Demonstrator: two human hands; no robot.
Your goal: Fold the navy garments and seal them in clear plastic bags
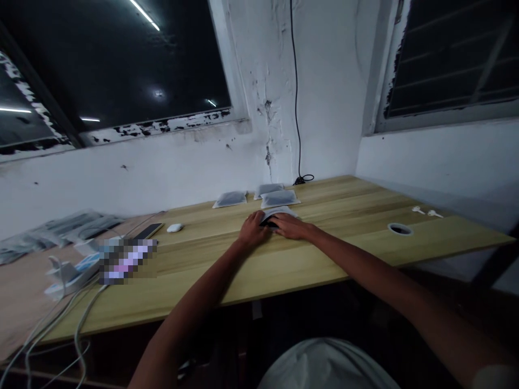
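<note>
A frosted, translucent pouch lies on the wooden table in front of me, with something dark showing at its near edge. My left hand grips the pouch's left side with bent fingers. From the right, my right hand reaches over the pouch's near edge, its fingers curled at the dark part. What the dark content is cannot be made out. Just behind lie similar pouches with dark contents: one at the left, one at the right, and another partly behind that one.
Many flat pouches are piled at the far left. Nearer are a power strip with cables, a phone and a white earbud case. On the right are keys and a round table hole. A black cable hangs down the wall.
</note>
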